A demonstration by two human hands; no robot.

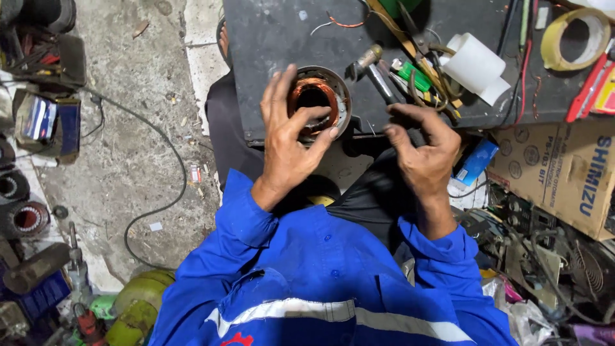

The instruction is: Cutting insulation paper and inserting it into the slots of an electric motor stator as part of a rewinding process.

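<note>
My left hand grips a round metal stator with copper windings at the dark table's front edge. My right hand hovers beside it, fingers loosely curled, holding nothing I can see.

Bright blue work shirt, rolled sleeves, grey reflective stripe, black trousers.

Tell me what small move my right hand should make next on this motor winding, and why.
Probably bring the right hand across to the copper winding. The left hand already grips the round stator on the dark table, fingers over its rim, while the right hand's fingertips are pinched together near the table edge, apart from the stator. What they pinch is too small to tell.
</note>
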